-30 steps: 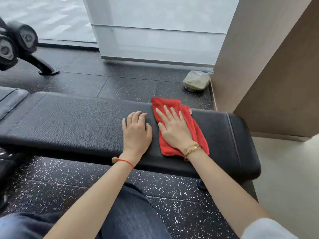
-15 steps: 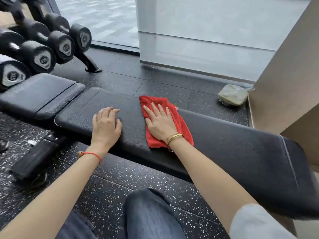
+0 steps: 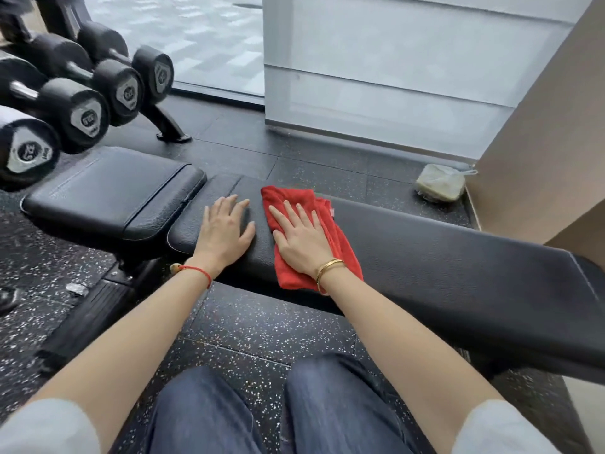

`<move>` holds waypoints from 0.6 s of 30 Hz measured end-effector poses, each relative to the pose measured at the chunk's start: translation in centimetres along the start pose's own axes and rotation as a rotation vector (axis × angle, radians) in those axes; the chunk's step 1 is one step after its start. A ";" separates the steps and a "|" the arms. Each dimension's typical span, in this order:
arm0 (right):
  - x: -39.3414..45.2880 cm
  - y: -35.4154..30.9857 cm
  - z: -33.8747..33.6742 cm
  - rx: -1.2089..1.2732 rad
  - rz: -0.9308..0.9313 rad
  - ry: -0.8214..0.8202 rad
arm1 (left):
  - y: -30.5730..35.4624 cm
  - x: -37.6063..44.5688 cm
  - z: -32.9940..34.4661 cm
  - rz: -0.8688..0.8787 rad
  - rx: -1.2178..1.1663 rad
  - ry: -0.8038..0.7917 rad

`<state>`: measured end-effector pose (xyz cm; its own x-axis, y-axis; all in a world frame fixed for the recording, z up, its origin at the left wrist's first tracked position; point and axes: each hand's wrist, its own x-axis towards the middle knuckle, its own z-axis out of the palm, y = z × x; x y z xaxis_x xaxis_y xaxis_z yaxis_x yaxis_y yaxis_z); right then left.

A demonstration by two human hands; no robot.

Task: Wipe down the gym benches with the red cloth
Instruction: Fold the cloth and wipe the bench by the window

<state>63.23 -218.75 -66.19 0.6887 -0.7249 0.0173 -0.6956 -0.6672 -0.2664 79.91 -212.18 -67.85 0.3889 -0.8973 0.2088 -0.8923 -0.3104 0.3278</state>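
A long black padded gym bench runs across the view from left to right. The red cloth lies folded on its left part. My right hand presses flat on the cloth with straight, spread fingers. My left hand rests flat on the bare pad just left of the cloth, near the bench's left end. A separate black seat pad adjoins that end on the left.
A rack of black dumbbells stands at the far left. A pale bag lies on the speckled rubber floor behind the bench, against a beige wall. Frosted glass panels line the back. My knees are below.
Both hands and the red cloth have slid leftward along the bench, from near its right end to near its left end. The view has swung left, bringing the dumbbell rack in.
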 end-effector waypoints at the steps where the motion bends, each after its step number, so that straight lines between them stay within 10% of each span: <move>1: -0.1 -0.2 0.1 0.000 -0.004 0.008 | -0.4 0.1 -0.1 0.003 0.002 0.000; 18: 9.7 -0.1 0.4 -0.003 -0.070 0.000 | -1.0 0.3 0.6 -0.039 0.095 0.101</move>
<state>70.06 -225.68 -66.41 0.7354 -0.6767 0.0356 -0.6467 -0.7165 -0.2615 80.77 -212.39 -68.69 0.4405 -0.8494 0.2906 -0.8918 -0.3770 0.2500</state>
